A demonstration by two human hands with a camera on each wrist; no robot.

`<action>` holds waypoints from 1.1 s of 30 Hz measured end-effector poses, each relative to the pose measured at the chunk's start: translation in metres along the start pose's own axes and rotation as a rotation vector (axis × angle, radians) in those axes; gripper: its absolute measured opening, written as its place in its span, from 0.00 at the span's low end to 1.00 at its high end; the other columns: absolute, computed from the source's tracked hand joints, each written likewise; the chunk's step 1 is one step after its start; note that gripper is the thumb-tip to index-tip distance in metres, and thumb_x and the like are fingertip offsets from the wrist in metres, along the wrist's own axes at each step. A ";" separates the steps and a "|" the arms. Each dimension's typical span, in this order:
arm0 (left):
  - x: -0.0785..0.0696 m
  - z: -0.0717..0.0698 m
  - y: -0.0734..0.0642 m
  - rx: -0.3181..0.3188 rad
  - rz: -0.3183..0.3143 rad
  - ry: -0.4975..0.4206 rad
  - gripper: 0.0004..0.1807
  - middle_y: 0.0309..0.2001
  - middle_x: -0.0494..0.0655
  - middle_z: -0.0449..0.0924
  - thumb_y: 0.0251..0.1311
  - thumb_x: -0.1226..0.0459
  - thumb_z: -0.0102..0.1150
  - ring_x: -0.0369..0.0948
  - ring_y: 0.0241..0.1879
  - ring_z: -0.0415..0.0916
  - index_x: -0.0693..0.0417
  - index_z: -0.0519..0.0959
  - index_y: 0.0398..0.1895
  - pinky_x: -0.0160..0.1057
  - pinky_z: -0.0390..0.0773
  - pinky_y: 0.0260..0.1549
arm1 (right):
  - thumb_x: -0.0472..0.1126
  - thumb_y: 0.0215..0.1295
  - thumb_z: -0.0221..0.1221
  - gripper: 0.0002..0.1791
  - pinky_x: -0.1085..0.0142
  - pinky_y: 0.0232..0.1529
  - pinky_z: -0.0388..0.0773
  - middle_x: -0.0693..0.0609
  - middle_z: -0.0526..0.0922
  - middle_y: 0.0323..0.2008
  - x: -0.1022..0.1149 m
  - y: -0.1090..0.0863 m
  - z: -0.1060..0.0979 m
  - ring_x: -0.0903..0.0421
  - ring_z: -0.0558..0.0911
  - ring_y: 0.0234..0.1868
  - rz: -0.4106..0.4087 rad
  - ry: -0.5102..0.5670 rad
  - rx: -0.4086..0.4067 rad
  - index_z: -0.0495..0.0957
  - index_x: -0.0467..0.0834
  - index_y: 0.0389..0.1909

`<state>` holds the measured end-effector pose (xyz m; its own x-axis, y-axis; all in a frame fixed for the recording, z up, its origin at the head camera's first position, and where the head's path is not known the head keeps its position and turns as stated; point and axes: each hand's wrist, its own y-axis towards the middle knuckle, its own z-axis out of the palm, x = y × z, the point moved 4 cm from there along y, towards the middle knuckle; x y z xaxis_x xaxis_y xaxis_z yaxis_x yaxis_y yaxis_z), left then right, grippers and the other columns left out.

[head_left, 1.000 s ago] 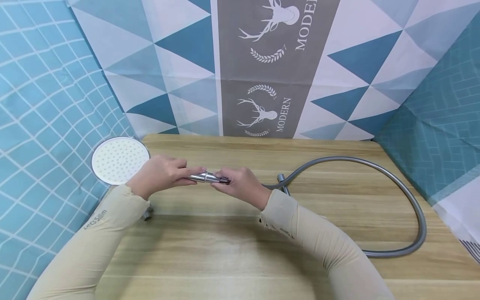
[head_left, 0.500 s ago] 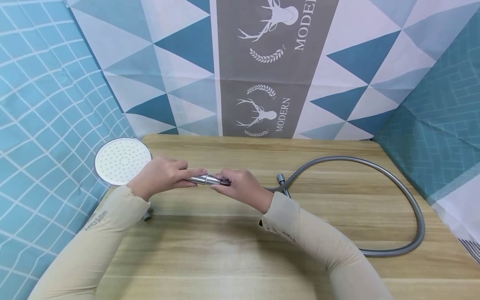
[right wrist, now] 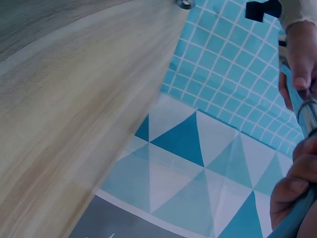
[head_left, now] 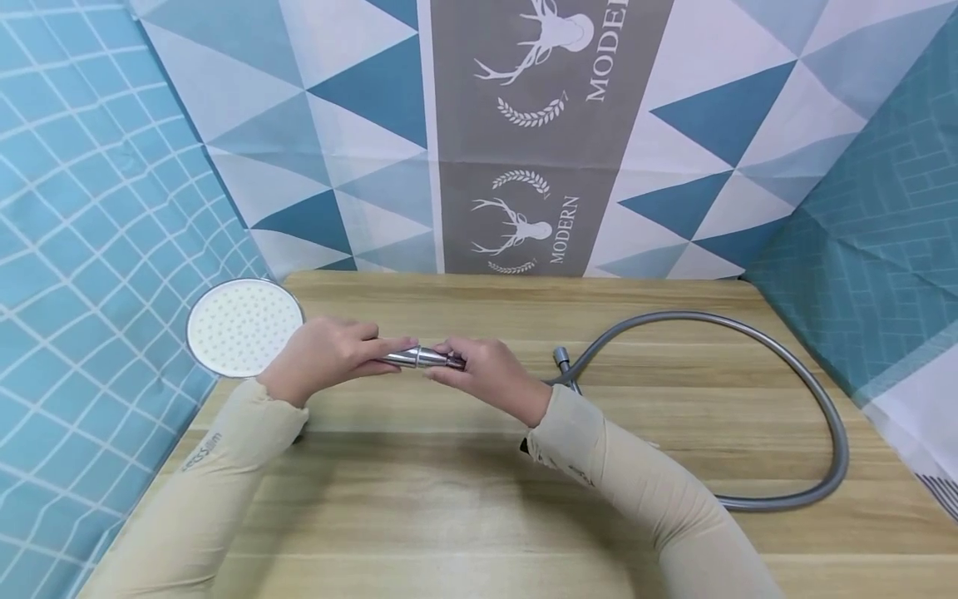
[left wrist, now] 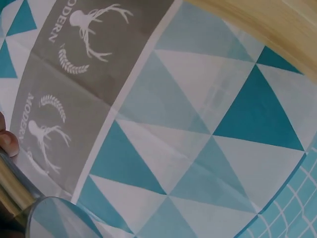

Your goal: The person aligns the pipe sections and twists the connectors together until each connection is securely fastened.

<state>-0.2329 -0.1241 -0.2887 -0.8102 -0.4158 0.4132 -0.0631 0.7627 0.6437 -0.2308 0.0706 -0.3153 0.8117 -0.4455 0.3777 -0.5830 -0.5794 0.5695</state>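
Note:
A round shower head (head_left: 243, 329) with a white nozzle face and chrome rim is held in the air by my left hand (head_left: 325, 358). That hand grips its chrome handle (head_left: 404, 358), with the index finger stretched along it. At the handle's end my right hand (head_left: 497, 378) pinches the metal end fitting of a grey shower hose (head_left: 827, 408). Fitting and handle meet in line; whether they are screwed together I cannot tell. In the right wrist view, curled right fingers (right wrist: 292, 191) hold the hose end. The left wrist view shows part of the chrome rim (left wrist: 42, 206).
The hose loops across the wooden table (head_left: 449, 516) on the right and passes under my right sleeve. A small metal fitting (head_left: 561, 358) lies beside the hose. Blue tile-patterned covering (head_left: 75, 249) stands at the left, a triangle-patterned backdrop (head_left: 374, 125) behind.
Both hands have shifted slightly to the right with the handle and hose end. Their grips look the same. The shower head's face has moved and tilted a little.

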 end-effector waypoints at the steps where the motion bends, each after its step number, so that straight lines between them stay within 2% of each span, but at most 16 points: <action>1: 0.000 -0.001 0.000 0.000 -0.004 0.007 0.22 0.16 0.41 0.64 0.73 0.45 0.41 0.35 0.11 0.51 0.41 0.84 0.46 0.34 0.54 0.09 | 0.43 0.55 0.71 0.17 0.76 0.22 0.68 0.51 0.82 0.24 0.000 -0.001 0.001 0.64 0.71 0.19 -0.021 -0.033 -0.016 0.79 0.37 0.40; 5: -0.001 -0.002 0.003 0.007 -0.010 0.023 0.23 0.16 0.41 0.63 0.73 0.44 0.39 0.36 0.11 0.51 0.41 0.84 0.45 0.35 0.55 0.09 | 0.45 0.47 0.76 0.25 0.76 0.20 0.67 0.49 0.83 0.23 0.002 -0.003 0.002 0.64 0.72 0.16 -0.102 -0.156 -0.101 0.76 0.37 0.41; 9: -0.002 -0.002 0.004 0.007 -0.026 0.019 0.23 0.16 0.42 0.64 0.74 0.45 0.38 0.36 0.11 0.51 0.41 0.84 0.45 0.35 0.56 0.09 | 0.43 0.50 0.74 0.21 0.75 0.19 0.68 0.50 0.82 0.22 0.003 -0.004 0.000 0.64 0.72 0.15 -0.121 -0.197 -0.132 0.75 0.38 0.39; 11: -0.003 -0.002 0.004 0.001 -0.035 0.017 0.23 0.16 0.42 0.65 0.74 0.45 0.38 0.36 0.10 0.51 0.42 0.84 0.45 0.35 0.57 0.09 | 0.41 0.52 0.73 0.19 0.74 0.20 0.71 0.50 0.84 0.24 0.004 -0.004 0.000 0.64 0.74 0.17 -0.124 -0.191 -0.126 0.75 0.38 0.38; 17: -0.005 0.002 0.006 0.002 -0.048 0.020 0.23 0.16 0.42 0.66 0.74 0.45 0.39 0.36 0.10 0.51 0.41 0.84 0.46 0.35 0.58 0.09 | 0.39 0.54 0.72 0.15 0.75 0.25 0.74 0.48 0.87 0.33 0.001 -0.006 -0.004 0.62 0.80 0.22 -0.101 -0.151 -0.110 0.77 0.38 0.36; 21: -0.005 0.004 0.006 -0.002 -0.063 0.029 0.24 0.16 0.42 0.65 0.74 0.44 0.38 0.35 0.10 0.50 0.41 0.84 0.46 0.34 0.56 0.09 | 0.39 0.54 0.71 0.14 0.76 0.23 0.73 0.48 0.87 0.32 0.000 -0.006 -0.007 0.63 0.78 0.20 -0.085 -0.150 -0.126 0.80 0.38 0.37; 28: -0.005 0.007 0.007 -0.006 -0.085 0.055 0.24 0.16 0.42 0.66 0.73 0.44 0.38 0.36 0.10 0.53 0.41 0.83 0.46 0.34 0.57 0.09 | 0.42 0.52 0.72 0.14 0.72 0.20 0.70 0.52 0.87 0.28 0.001 -0.007 -0.012 0.64 0.75 0.17 -0.005 -0.224 -0.167 0.83 0.40 0.38; 33: -0.006 0.009 0.008 -0.013 -0.095 0.066 0.24 0.16 0.42 0.66 0.73 0.44 0.37 0.36 0.10 0.53 0.41 0.83 0.46 0.34 0.56 0.09 | 0.42 0.53 0.72 0.14 0.72 0.20 0.71 0.51 0.87 0.28 0.000 -0.007 -0.012 0.63 0.76 0.18 0.045 -0.195 -0.159 0.84 0.40 0.39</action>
<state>-0.2337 -0.1113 -0.2919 -0.7607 -0.5183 0.3908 -0.1305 0.7119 0.6900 -0.2262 0.0833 -0.3107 0.7542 -0.6004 0.2660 -0.5929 -0.4485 0.6687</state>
